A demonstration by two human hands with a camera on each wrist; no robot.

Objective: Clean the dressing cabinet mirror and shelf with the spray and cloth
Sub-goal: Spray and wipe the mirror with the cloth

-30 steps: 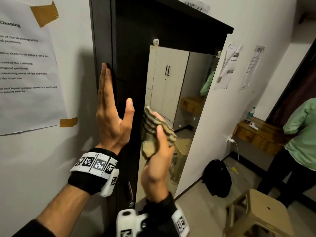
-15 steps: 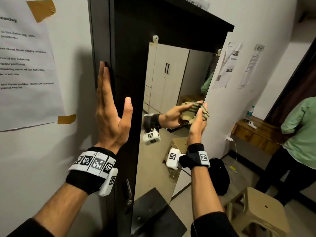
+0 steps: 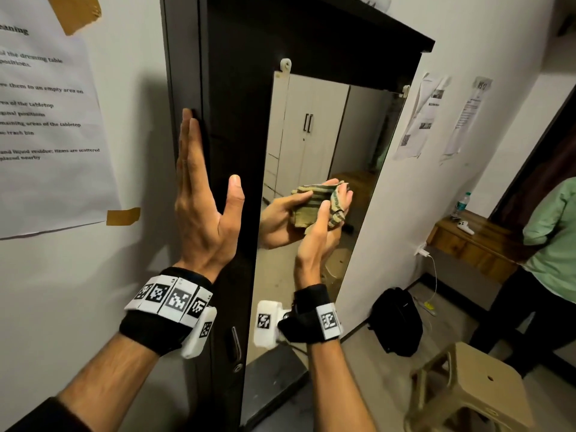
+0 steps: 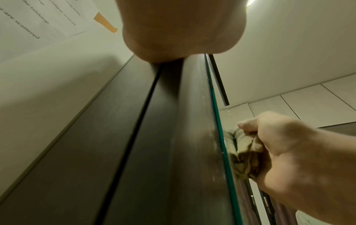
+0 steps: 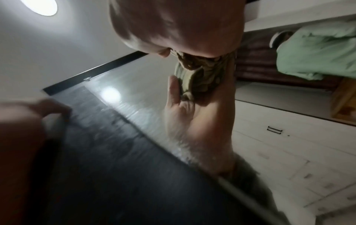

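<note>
Against the mirror (image 3: pixel 314 145), right under the fingertips of the right hand (image 3: pixel 318 241), the cloth (image 3: pixel 335 210) is sitting bunched and striped, pressed to the glass with its own reflection meeting it from the other side. The right hand is gripping that cloth, fingers curled over the top of the wad and the thumb tucked along its near side; the right wrist view is showing the cloth (image 5: pixel 200 76) squeezed between palm and glass. To the left of those fingers, the left hand (image 3: pixel 202 207) is lying flat on the dark side panel of the dressing cabinet (image 3: pixel 233 88), fingers straight and together pointing up, thumb splayed toward the mirror edge, holding nothing. The left wrist view is looking up along the cabinet's dark edge (image 4: pixel 134 137) and the green-tinted edge of the glass, with the right hand (image 4: pixel 289 152) bunching the cloth beside it. Further out, left of the flat fingers, a taped paper sheet (image 3: pixel 46 120) is hanging on the wall; off to the right, a black backpack (image 3: pixel 396 319) is leaning low against the wall, a beige plastic stool (image 3: pixel 467 385) is standing on the floor, and a person in a green shirt (image 3: pixel 551 238) is standing by a wooden shelf (image 3: pixel 467 241).
</note>
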